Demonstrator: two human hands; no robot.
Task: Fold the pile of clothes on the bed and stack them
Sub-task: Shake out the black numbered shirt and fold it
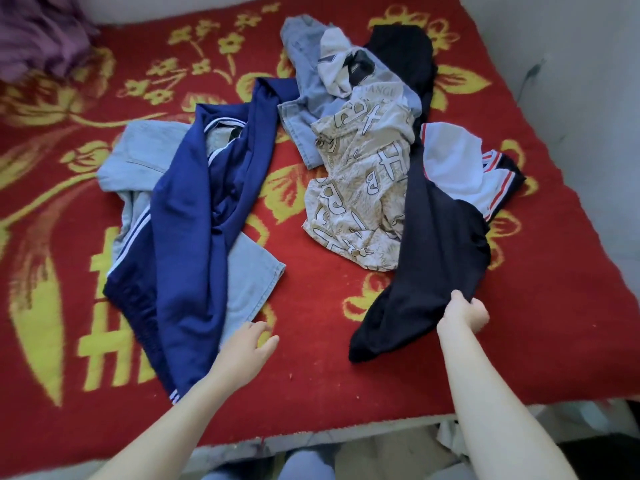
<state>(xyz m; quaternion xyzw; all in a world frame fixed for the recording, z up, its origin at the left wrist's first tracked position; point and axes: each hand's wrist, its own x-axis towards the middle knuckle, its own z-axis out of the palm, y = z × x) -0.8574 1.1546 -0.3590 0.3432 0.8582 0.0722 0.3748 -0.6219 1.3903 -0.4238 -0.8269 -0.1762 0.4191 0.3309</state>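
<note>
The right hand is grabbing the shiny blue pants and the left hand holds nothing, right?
Not quite. The head view shows the right hand grabbing the black cloth garment, not the shiny blue pants with white stripes. The left hand does hold nothing.

There is one view only, from a wide-angle camera worn on the person's head. It faces forward and steeply down across the bed (311,382) from its near edge, close enough that both forearms enter from the bottom, the left hand (247,344) and the right hand (464,313), gripping the black garment (433,254), low in frame. The wall (571,64) closes the top right corner.
</note>
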